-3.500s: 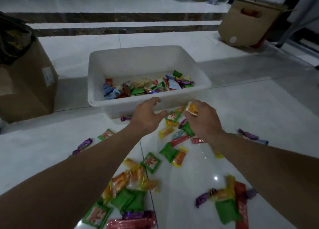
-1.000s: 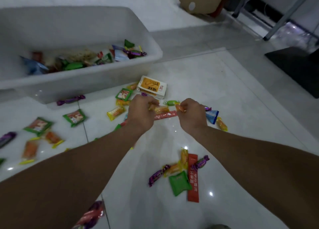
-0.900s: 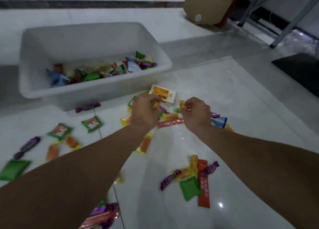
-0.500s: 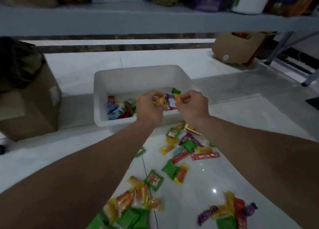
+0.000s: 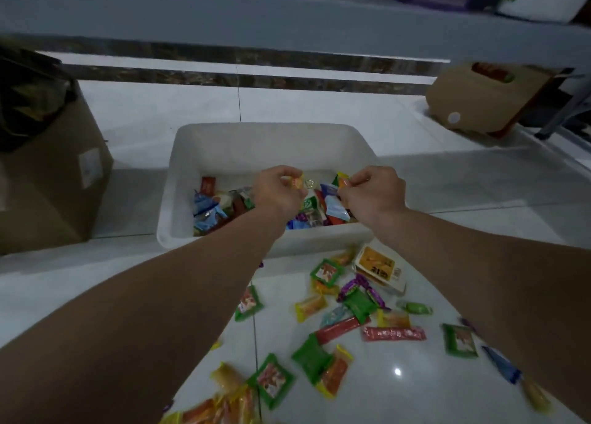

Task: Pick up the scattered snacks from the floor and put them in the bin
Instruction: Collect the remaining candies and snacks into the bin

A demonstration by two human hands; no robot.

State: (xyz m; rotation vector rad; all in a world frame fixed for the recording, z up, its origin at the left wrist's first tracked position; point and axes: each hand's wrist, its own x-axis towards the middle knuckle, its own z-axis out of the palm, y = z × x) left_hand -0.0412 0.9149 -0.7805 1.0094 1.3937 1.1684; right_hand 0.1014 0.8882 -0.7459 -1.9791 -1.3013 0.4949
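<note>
Right now we hold both hands over the white plastic bin [image 5: 256, 142], side by side with a gap between them. Our left hand [image 5: 278, 190] has its fingers curled and pinches a small orange-and-yellow wrapped candy [image 5: 295, 180] at the fingertips. Our right hand [image 5: 374, 193] is curled the same way and pinches a small orange snack [image 5: 342, 182] between thumb and fingers. Both hands hover above the pile of snacks already in the bin: blue wrappers [image 5: 208, 206] lie at its left, and red, green and purple packets are mixed toward its right.

The bin stands on the white tiled floor [image 5: 415, 391]. Just near of it, more snacks lie scattered between our forearms. An orange-and-white box [image 5: 379, 268] sits closest to the bin's near right corner, with a green packet [image 5: 326, 271] just left of it. A purple wrapped candy [image 5: 355, 286] lies touching a green pouch. Nearer to us lie a red stick pack [image 5: 393, 333] and further green, yellow and orange packets.

A large cardboard box [image 5: 54, 180] stands to the left of the bin. A smaller cardboard carton [image 5: 479, 100] rests at the far right. A grey shelf [image 5: 287, 17] runs across the far side.
</note>
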